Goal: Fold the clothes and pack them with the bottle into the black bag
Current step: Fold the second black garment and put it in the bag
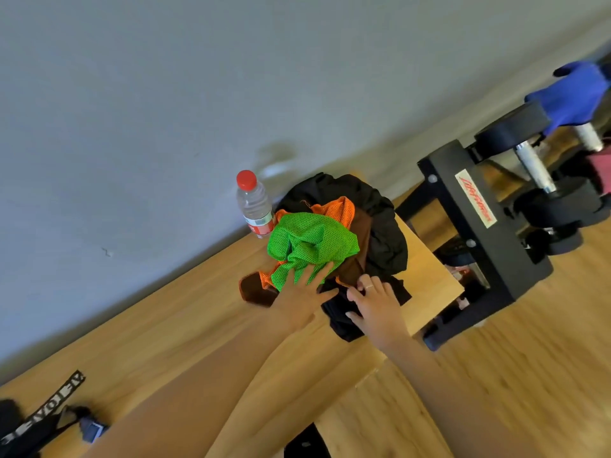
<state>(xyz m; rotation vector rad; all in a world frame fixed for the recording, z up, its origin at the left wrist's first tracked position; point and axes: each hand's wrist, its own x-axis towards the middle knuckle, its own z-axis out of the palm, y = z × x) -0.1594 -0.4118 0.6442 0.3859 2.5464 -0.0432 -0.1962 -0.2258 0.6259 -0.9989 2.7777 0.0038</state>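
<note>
The heap of crumpled clothes sits near the far right end of the pale wooden worktop, close to the grey wall. On top lies a bright green mesh garment, over an orange mesh one, a brown cloth and black fabric. All of it looks light, limp and airy; the mesh should snag easily on fingers and will not hold a shape, so it is best taken by a hem or shoulder seam and shaken flat before folding.

The left hand reaches in with straight, spread fingers touching the lower edge of the green mesh, not yet gripping. The right hand, a ring on one finger, rests just beside it on the black cloth, fingers extended with the tips bent onto the fabric; it holds nothing that I can see.

The clear plastic water bottle with a red cap stands upright just left of the heap; rigid, smooth and probably the heaviest item, it is best grasped round the body.

A black bag with a lettered strap lies well apart at the near left corner. Beyond the worktop stands a black dumbbell rack.
</note>
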